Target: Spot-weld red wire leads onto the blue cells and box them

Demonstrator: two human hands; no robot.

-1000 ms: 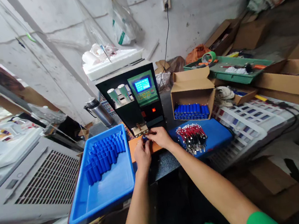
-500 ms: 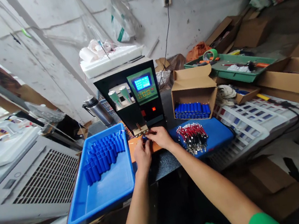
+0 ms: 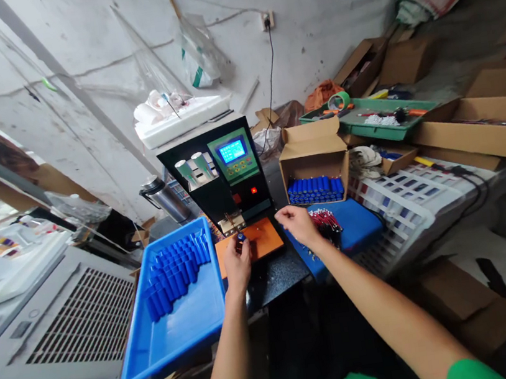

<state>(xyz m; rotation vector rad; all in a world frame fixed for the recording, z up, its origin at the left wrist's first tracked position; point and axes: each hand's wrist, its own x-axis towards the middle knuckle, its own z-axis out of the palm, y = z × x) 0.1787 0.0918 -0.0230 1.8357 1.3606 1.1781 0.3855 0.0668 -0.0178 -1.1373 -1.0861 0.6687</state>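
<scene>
While the left hand (image 3: 236, 261) is pinching a small stiff cell (image 3: 241, 237) by its sides, the right hand (image 3: 299, 224) is hovering loosely curled, holding nothing.

A shiny metal flask (image 3: 163, 197) stands at the back, near the wall. A white foam tray (image 3: 184, 119) lies up high, and a clear plastic bag (image 3: 196, 53) hangs on the wall above it. A black cord (image 3: 270, 80) runs down from the wall plug (image 3: 267, 20). A green tray (image 3: 368, 117) full of tools sits on the right, next to brown boxes (image 3: 480, 129). A grey vent (image 3: 59, 320) lies on the left.
</scene>
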